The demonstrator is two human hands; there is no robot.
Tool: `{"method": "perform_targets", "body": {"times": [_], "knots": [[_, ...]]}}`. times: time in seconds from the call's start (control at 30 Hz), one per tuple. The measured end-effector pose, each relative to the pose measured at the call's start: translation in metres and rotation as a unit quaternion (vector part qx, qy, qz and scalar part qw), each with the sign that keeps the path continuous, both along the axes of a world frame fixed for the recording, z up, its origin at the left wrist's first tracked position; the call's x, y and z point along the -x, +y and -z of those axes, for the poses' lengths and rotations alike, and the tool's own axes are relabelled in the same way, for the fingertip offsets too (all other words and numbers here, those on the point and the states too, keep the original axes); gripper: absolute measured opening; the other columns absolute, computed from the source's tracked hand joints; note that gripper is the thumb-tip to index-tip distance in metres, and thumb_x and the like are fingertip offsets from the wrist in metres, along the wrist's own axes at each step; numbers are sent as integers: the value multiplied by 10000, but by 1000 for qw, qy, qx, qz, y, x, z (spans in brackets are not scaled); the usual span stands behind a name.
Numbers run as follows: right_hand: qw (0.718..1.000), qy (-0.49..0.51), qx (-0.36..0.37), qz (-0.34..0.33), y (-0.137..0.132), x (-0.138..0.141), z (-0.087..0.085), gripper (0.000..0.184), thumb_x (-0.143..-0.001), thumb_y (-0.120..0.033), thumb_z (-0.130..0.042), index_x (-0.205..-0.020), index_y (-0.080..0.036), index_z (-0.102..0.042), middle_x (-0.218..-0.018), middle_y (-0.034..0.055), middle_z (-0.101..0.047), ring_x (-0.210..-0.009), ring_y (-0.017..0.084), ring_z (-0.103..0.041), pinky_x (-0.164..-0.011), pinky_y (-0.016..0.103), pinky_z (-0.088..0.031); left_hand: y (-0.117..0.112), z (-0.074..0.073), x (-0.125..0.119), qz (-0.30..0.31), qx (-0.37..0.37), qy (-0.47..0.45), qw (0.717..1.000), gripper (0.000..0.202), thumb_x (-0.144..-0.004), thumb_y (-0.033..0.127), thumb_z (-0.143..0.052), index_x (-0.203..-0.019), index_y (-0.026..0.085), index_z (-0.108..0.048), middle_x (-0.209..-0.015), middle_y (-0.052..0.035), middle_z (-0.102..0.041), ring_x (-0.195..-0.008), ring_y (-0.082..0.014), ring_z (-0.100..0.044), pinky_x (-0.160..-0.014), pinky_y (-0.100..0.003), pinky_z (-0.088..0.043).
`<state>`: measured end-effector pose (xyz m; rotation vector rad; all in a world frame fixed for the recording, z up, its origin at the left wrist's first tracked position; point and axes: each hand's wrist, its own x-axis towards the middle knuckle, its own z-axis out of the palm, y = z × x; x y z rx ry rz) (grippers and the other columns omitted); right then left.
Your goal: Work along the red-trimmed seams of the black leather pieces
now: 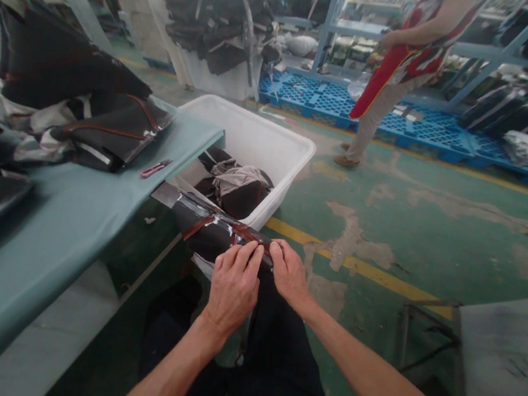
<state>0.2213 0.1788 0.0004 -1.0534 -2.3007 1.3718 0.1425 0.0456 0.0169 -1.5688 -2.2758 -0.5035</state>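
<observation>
A black fabric piece (211,238) with reddish-brown trim lies over a narrow metal bar (165,194) that sticks out from the table's edge, just above my lap. My left hand (234,283) presses its bent fingers onto the fabric's upper edge. Close beside it, my right hand (290,273) pinches the fabric's right end between thumb and fingers. Glossy patches show along the trim; what they are I cannot tell. Just beyond the fabric stands a white plastic bin (294,156), with black and grey sewn pieces (240,188) inside.
On the blue-green table (92,219) at left are heaped black fabric pieces (65,69) and a small pink-handled cutter (155,168). A grey-topped stand (507,360) is at right. Further off, a person (414,55) with a red cloth stands by blue pallets (304,95) and shelving.
</observation>
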Motion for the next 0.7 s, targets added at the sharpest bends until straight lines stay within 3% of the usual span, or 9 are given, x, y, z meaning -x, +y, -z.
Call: {"method": "perform_targets", "body": {"times": [0.2,0.33,0.5,0.6,0.7], "knots": [[996,76,2,54,-10,1,9,459,-1026,-523,-268,-1062,-228,-618,-1061,89,-725,-1008,234,-660,-933,359,-461,9,-8,-3,-58,63,27,996,503,-906,178,-582,-1407,132,-604,-1372,-115,-670,-1225,-306,-546,-993,-435,-442],[992,111,4,57,-11,2,15,440,-1030,-505,-271,-1096,-225,-604,-1102,100,-720,-1042,231,-657,-965,372,-472,16,-20,-8,-43,144,91,984,489,-966,170,-498,-1446,107,-562,-1402,-143,-639,-1238,-318,-550,-984,-437,-470],[993,96,18,64,-8,4,20,441,-1001,-543,-307,-1074,-233,-612,-1045,96,-733,-995,253,-667,-940,403,-486,33,-42,-20,-22,259,174,950,453,-954,36,-347,-1313,-10,-620,-1195,-221,-685,-1093,-303,-614,-958,-425,-493],[987,145,41,61,-10,6,24,455,-1004,-548,-308,-1103,-225,-612,-1053,101,-735,-1014,248,-670,-960,395,-492,34,-45,-19,-25,250,164,954,471,-951,37,-349,-1346,-25,-599,-1249,-239,-669,-1158,-312,-600,-1032,-438,-476],[979,193,45,56,-11,8,27,452,-1024,-520,-304,-1147,-215,-615,-1085,100,-737,-1042,229,-672,-994,373,-494,21,-35,-9,-17,187,96,978,502,-959,111,-421,-1439,68,-563,-1401,-194,-625,-1278,-340,-547,-1106,-485,-447]]}}
